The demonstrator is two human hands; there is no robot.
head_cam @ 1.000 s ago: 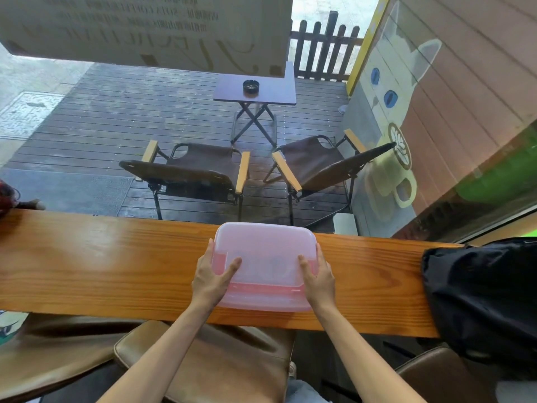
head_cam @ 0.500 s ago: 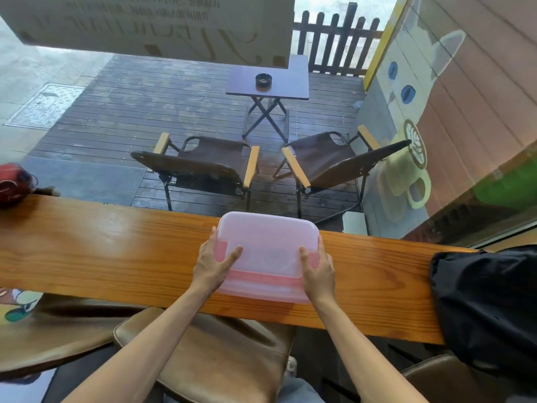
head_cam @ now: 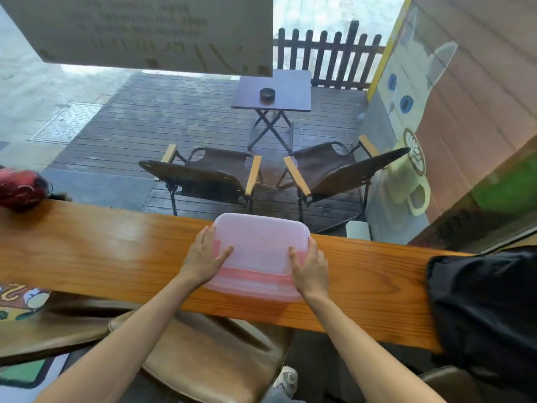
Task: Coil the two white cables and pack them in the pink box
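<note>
The pink box (head_cam: 260,251) sits on the wooden counter (head_cam: 101,257) right in front of me, its translucent lid on top. My left hand (head_cam: 203,257) grips its left side, thumb resting on the lid. My right hand (head_cam: 309,267) grips the right side in the same way. The two white cables are not visible; the cloudy plastic hides whatever lies inside the box.
A black bag (head_cam: 482,309) lies on the counter's right end, close to the box. A red bundle (head_cam: 20,189) rests at the far left. A brown leather stool (head_cam: 209,356) stands below the counter. Behind the window are folding chairs (head_cam: 209,175) and a small table (head_cam: 273,90).
Both hands have stayed on the sides of the box and the box has barely shifted on the counter. My head has turned a little, so the scene slid rightward.
</note>
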